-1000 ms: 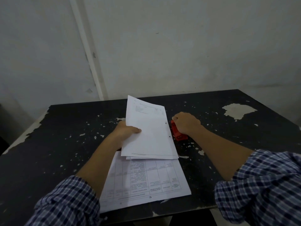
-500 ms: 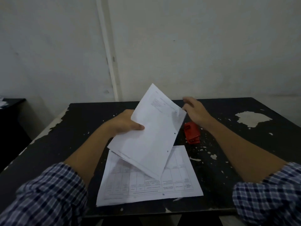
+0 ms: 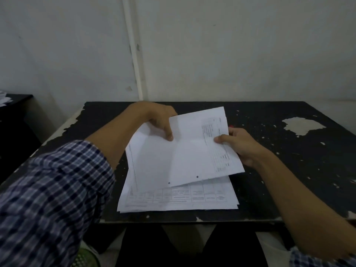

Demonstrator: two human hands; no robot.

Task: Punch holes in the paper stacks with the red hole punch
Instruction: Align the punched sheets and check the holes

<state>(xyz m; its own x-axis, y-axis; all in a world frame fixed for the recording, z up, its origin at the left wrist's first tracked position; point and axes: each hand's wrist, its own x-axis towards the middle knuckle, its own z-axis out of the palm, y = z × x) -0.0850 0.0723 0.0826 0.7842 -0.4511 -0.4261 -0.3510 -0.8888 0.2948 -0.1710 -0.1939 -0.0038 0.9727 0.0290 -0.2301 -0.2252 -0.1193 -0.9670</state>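
Black chipped desk point(image 3: 289, 170) stood against a white wall. My left hand point(image 3: 159, 120) and right hand point(image 3: 238, 145) each pinched, fingers clamped, one punched stack point(image 3: 185, 151) above a second stack point(image 3: 179, 199) lying flat. Punch point(image 3: 230, 126): red sliver behind held sheets.

The table point(image 3: 289, 170) is black, flecked with pale chips and 1 large off-white bare patch point(image 3: 304, 125) at the far right. The held paper stack point(image 3: 183, 151) is white with grey print and 2 dark holes along its near edge. The paper lying under it point(image 3: 183, 199) is white with a grey ruled grid. The left sleeve point(image 3: 48, 199) is blue-and-white check. The wall point(image 3: 231, 54) is off-white.
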